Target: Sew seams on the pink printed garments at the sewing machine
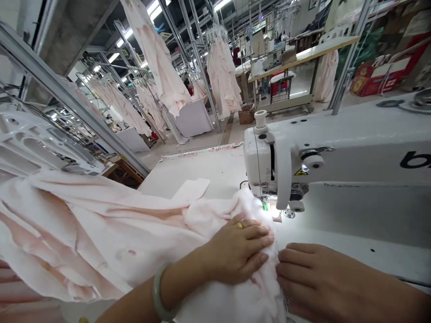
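Pale pink, soft fabric (161,242) spreads across the sewing machine's bed and drapes off to the left. My left hand (239,249), with a ring and a bangle, lies flat on it, fingers stretched toward the needle area. Closed at the fabric's right edge, my right hand (310,273) has its fingertips curled in and appears to pinch that edge; the thumb is hidden. Just beyond the hands stands the white sewing machine (343,148). The lit presser foot (265,202) sits at the fabric's far edge.
White plastic hangers (40,143) are at the left, above the draped fabric. A pink garment piece (161,63) hangs ahead. Metal posts (67,98) slant across the left. Farther off are a wooden-edged table (306,56) and a red box (377,78).
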The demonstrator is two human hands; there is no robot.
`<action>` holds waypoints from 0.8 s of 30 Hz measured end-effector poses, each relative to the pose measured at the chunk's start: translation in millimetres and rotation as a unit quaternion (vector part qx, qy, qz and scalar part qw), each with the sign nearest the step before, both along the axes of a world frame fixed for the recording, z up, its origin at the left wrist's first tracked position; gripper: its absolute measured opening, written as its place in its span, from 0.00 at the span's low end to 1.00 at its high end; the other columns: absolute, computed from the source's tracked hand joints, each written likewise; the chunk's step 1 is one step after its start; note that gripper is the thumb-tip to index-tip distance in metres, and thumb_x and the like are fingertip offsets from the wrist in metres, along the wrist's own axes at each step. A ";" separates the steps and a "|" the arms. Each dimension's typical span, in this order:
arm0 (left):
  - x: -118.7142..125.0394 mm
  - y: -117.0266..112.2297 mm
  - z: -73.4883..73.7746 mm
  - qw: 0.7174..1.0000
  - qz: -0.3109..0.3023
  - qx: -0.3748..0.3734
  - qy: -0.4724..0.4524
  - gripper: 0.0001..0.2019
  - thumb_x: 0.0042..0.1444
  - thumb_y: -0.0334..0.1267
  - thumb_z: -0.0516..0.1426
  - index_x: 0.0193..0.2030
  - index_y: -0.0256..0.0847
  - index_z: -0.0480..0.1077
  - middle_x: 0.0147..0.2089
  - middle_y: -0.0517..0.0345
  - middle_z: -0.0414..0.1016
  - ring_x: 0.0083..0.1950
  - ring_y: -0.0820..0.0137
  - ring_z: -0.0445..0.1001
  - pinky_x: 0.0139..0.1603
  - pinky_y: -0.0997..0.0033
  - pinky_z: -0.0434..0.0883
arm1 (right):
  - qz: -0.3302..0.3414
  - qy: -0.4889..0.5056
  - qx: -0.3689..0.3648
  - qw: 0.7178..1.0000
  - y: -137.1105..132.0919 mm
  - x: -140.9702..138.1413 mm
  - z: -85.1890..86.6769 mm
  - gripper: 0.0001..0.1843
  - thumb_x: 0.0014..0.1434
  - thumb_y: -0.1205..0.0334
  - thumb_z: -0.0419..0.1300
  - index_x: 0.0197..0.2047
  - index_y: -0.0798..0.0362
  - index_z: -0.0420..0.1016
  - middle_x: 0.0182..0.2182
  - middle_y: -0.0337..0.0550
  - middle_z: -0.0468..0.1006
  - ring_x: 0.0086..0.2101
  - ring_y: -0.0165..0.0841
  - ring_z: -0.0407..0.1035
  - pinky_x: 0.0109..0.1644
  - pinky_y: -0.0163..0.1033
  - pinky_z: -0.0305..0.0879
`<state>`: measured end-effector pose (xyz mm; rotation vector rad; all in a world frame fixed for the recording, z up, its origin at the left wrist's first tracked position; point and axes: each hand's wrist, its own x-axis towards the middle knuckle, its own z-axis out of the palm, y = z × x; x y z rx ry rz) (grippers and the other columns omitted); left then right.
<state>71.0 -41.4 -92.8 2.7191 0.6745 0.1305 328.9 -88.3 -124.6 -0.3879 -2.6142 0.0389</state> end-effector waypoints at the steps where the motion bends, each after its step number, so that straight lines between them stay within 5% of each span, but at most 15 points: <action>1: 0.2 1.6 -5.4 1.000 -0.001 0.007 -0.005 0.24 0.83 0.46 0.48 0.74 0.39 0.74 0.73 0.43 0.80 0.77 0.54 0.75 0.82 0.49 0.64 | -0.002 0.002 -0.006 1.000 1.1 0.8 0.2 0.16 0.80 0.68 0.53 0.39 0.49 0.75 0.34 0.41 0.79 0.34 0.39 0.71 0.42 0.47 0.65; 8: 8.8 38.5 -13.9 0.997 0.000 0.073 0.000 0.25 0.82 0.46 0.48 0.74 0.38 0.74 0.69 0.38 0.80 0.71 0.51 0.78 0.77 0.48 0.67 | -0.062 0.062 0.014 0.996 22.0 6.9 -7.8 0.13 0.78 0.71 0.58 0.48 0.50 0.84 0.39 0.44 0.87 0.40 0.38 0.79 0.49 0.46 0.75; 13: 14.8 58.8 0.6 0.998 0.011 0.045 0.045 0.25 0.82 0.47 0.50 0.74 0.40 0.75 0.64 0.36 0.79 0.66 0.48 0.80 0.74 0.43 0.70 | -0.081 0.073 0.079 0.991 34.5 14.6 -5.5 0.16 0.81 0.70 0.53 0.48 0.53 0.83 0.43 0.43 0.89 0.43 0.38 0.81 0.56 0.49 0.74; 19: -8.4 6.7 21.4 0.999 0.032 -0.009 0.025 0.43 0.73 0.68 0.60 0.83 0.40 0.62 0.79 0.35 0.72 0.84 0.40 0.64 0.87 0.31 0.54 | -0.029 0.042 0.032 0.998 11.9 6.7 -4.1 0.11 0.80 0.61 0.59 0.49 0.50 0.84 0.38 0.44 0.86 0.37 0.40 0.76 0.47 0.49 0.72; 21: -15.2 -13.4 12.4 0.999 0.037 0.007 0.006 0.42 0.71 0.63 0.64 0.81 0.38 0.63 0.79 0.34 0.71 0.85 0.42 0.63 0.88 0.35 0.54 | -0.015 0.045 0.059 0.997 0.4 -1.5 -11.8 0.12 0.79 0.63 0.59 0.50 0.51 0.85 0.38 0.45 0.87 0.37 0.41 0.76 0.48 0.49 0.73; 24: -17.4 -23.7 -6.4 0.996 0.074 0.035 -0.032 0.22 0.75 0.42 0.57 0.72 0.38 0.71 0.73 0.37 0.78 0.80 0.48 0.71 0.86 0.41 0.61 | -0.021 0.052 0.112 0.992 -11.5 -12.5 -22.0 0.15 0.76 0.69 0.56 0.51 0.52 0.87 0.41 0.47 0.89 0.38 0.42 0.78 0.52 0.49 0.74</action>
